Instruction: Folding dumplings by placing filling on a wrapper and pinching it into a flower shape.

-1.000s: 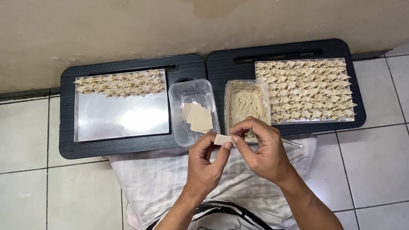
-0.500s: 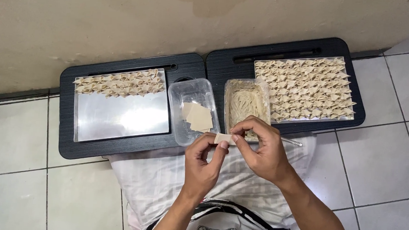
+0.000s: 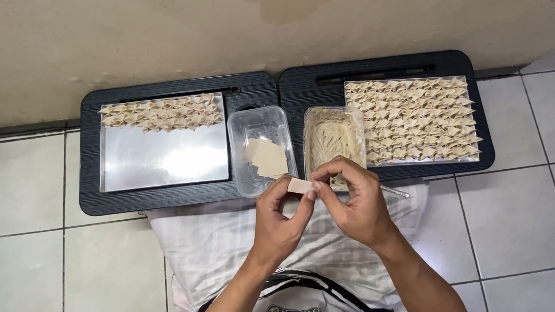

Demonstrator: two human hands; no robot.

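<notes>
Wrapper: a small pale folded dough wrapper sits at centre frame, just below the two tubs, its long axis running left to right.
Grip: the left hand pinches its left end from below; the right hand pinches its right end from above, fingertips pressed together on the dough.
Nearer hand: both touch it equally.
Tubs: a clear plastic tub of square wrappers lies up-left; a clear tub of pale filling lies straight above.
Trays: a metal sheet with one row of folded pieces at left; a full sheet of folded pieces at upper right.
</notes>
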